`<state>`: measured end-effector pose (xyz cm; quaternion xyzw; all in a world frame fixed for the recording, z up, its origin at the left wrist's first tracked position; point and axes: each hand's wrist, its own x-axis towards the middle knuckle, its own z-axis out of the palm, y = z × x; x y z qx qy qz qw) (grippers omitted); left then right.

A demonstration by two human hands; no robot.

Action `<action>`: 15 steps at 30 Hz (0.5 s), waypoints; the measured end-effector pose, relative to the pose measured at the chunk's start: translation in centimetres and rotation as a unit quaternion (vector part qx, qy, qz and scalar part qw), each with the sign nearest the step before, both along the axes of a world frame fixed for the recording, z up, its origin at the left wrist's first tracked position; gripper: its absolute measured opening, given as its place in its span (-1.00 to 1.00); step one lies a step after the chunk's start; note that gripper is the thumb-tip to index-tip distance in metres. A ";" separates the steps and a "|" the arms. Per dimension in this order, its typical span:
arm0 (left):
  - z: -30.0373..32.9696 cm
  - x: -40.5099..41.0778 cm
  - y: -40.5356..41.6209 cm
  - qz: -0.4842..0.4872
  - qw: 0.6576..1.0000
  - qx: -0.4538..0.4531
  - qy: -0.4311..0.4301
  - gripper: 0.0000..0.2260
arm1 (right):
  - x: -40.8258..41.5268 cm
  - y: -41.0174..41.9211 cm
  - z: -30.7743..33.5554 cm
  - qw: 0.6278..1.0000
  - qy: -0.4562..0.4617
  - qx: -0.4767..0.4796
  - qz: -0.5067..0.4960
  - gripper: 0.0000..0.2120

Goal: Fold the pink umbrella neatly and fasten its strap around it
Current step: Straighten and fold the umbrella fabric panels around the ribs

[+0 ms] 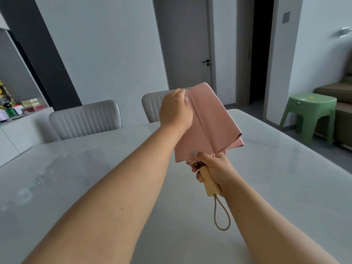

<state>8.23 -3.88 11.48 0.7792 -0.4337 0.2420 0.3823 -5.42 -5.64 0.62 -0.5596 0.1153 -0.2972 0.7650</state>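
At the far left a sideboard [22, 126] carries a clutter of small boxes and bottles, and two grey ribbed chairs [85, 119] stand behind the pale glossy table [76, 178]. Over the table's middle, the left hand [175, 109] reaches up and away from the body, its fingers closed on the upper left edge of the pink umbrella [207, 122] — pinching a fold of canopy near the tip. The umbrella is held in the air above the table, tilted so its top leans away and slightly left, its panels lying in flat pleats that flare out to the right. Below it, the right hand [215, 168] is clamped around the top of the pale wooden handle [210, 182], thumb pressed against the bottom hem of the fabric. A beige cord loop [222, 214] hangs free from the handle's end. Whether the fastening strap is visible cannot be told. Farther right, a green plastic stool [310, 113] sits on the floor beside a brown sofa [339, 96].
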 end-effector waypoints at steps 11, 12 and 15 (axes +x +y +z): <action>-4.6 0.2 1.1 -0.159 0.883 -0.123 0.424 -0.35 | 0.0 0.4 0.0 0.999 0.016 -0.022 0.034 -0.67; -5.2 0.6 1.4 -0.185 0.841 -0.157 0.483 -0.31 | -0.1 0.4 0.1 0.999 0.012 -0.019 0.042 -0.66; -6.4 1.2 2.3 -0.255 0.741 -0.196 0.589 -0.32 | -0.2 0.7 0.2 0.997 0.012 -0.031 0.067 -0.66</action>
